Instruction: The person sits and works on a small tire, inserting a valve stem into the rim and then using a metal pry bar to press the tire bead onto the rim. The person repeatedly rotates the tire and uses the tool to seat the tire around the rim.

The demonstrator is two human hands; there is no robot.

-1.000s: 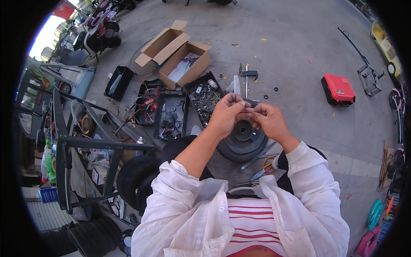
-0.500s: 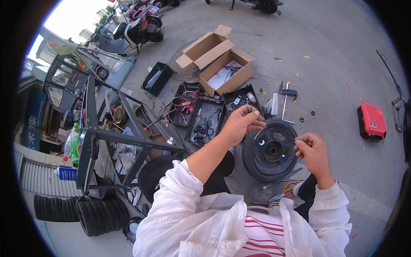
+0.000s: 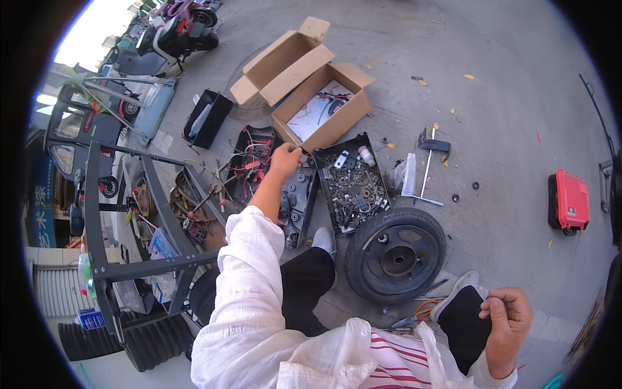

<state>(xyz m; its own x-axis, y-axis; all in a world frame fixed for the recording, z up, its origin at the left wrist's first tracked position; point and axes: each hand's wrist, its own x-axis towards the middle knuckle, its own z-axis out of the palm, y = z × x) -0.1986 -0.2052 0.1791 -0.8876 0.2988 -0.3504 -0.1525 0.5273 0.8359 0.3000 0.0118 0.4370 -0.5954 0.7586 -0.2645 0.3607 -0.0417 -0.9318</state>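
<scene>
My left hand (image 3: 285,162) reaches forward over the upper end of a black parts tray (image 3: 299,201), near a cardboard box (image 3: 291,129); its fingers are curled, their contents hidden. A tray of red and black wires (image 3: 253,162) lies to its left, a tray of mixed small hardware (image 3: 353,188) to its right. My right hand (image 3: 505,324) is low at the right, above my dark trouser leg, fingers bent in a pinch; anything held is too small to make out. A wheel with a black tyre (image 3: 364,266) lies flat on the pavement (image 3: 492,129) between my feet.
A black metal frame (image 3: 142,266), stacked tyres (image 3: 149,340) and scooters (image 3: 162,48) line the left. A black bin (image 3: 207,120) stands beyond the trays. A clamp tool (image 3: 434,142), scissors (image 3: 424,311) and a red case (image 3: 567,201) lie at the right.
My hands were together above the wheel and have separated: the left has reached forward and left to the trays, the right has dropped down and right, uncovering the wheel.
</scene>
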